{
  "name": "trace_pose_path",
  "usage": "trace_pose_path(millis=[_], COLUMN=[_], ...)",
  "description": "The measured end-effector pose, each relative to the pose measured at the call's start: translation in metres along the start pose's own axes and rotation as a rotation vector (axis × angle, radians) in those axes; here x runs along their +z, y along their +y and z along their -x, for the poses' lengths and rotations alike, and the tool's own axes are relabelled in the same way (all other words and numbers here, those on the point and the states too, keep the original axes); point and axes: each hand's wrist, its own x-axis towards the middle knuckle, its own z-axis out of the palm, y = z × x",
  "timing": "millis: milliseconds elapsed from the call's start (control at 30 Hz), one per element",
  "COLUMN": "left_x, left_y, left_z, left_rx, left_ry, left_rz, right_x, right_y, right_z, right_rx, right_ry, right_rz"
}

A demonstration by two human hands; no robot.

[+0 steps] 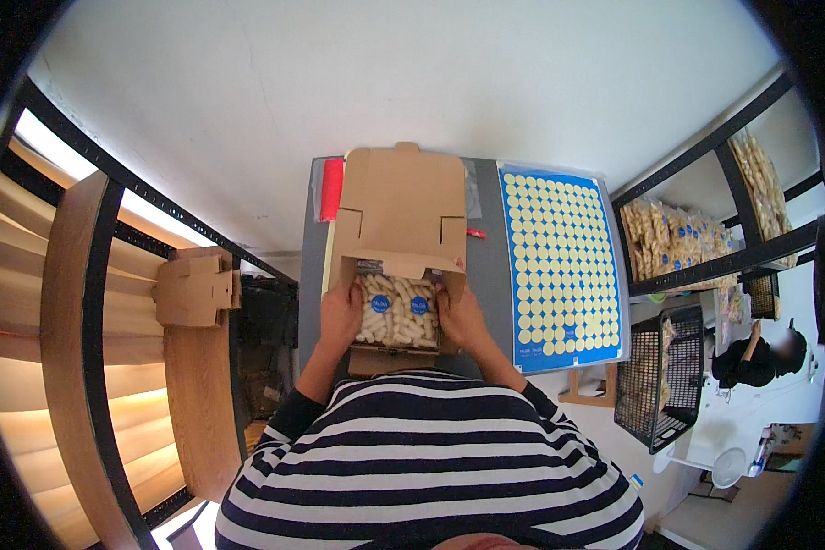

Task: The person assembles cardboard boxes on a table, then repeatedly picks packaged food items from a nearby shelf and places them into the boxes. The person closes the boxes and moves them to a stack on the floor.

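An unlidded cardboard box (405, 199) stands on the grey table before me, its large lid flap raised towards the wall. Inside lie clear bags of pale, finger-shaped pieces (397, 323), with two round blue stickers (380, 304) showing on top. My left hand (342, 313) grips the box's left side wall, thumb at the inner edge. On the opposite side my right hand (460, 313) holds the right wall, its thumb also by the rim. Some fingertips are hidden by the cardboard.
Right of the box lie a red marker (476, 234) and a blue sheet of round cream stickers (564, 275). A red roll (331, 190) is at the back left. Shelves flank the table; a black plastic crate (660, 378) and a person (749, 361) are at the right.
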Motion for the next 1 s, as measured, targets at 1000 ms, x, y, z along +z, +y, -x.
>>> trace_pose_path(millis=[1000], left_x=[0.007], left_y=[-0.041], left_z=[0.065], left_rx=[-0.090], left_ry=[-0.186], left_rz=[0.514], right_x=[-0.017], right_y=[-0.005], right_z=[0.062], right_rx=[-0.576], right_ry=[-0.018], right_rz=[-0.192])
